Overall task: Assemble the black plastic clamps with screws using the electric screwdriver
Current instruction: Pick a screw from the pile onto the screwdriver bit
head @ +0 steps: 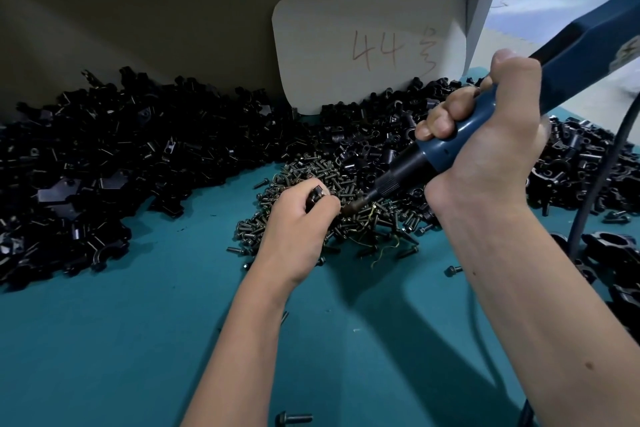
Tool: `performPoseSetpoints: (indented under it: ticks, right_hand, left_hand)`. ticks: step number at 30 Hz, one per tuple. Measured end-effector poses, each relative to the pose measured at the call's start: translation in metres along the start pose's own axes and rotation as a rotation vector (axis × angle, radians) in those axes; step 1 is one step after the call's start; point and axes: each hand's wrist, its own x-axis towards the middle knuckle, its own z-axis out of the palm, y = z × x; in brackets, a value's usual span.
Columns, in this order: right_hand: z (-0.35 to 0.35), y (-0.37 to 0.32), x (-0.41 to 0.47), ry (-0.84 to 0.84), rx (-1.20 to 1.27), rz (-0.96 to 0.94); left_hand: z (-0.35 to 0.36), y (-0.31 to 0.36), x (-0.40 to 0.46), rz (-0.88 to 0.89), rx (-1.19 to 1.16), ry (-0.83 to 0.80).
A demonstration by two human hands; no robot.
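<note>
My left hand grips a small black plastic clamp just above the pile of dark screws in the middle of the teal table. My right hand grips the blue electric screwdriver, which slants down to the left. Its black nose and bit tip meet the clamp beside my left fingers. Whether a screw sits on the bit is hidden.
Large heaps of black clamps lie at the left and at the back right. A pale card marked 44 leans on the back wall. The tool's cable hangs at the right. Loose screws dot the teal table.
</note>
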Motion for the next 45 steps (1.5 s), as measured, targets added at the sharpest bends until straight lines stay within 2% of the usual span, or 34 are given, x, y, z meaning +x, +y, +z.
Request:
performPoseSetpoints:
  ticks: [2, 5, 22, 45]
  right_hand:
    - [0.004, 0.001, 0.000, 0.098, 0.078, -0.047]
    - [0.008, 0.004, -0.002, 0.121, 0.057, -0.069]
    - [0.012, 0.009, -0.007, 0.010, 0.047, -0.123]
    - [0.012, 0.009, -0.010, 0.015, 0.078, -0.108]
  left_hand:
    - [0.000, -0.002, 0.000, -0.018, -0.003, -0.004]
    - [-0.001, -0.006, 0.000, -0.066, -0.016, -0.015]
    - [-0.002, -0.009, -0.001, -0.108, -0.038, -0.023]
    - [-0.001, -0.008, -0.003, -0.101, -0.071, -0.020]
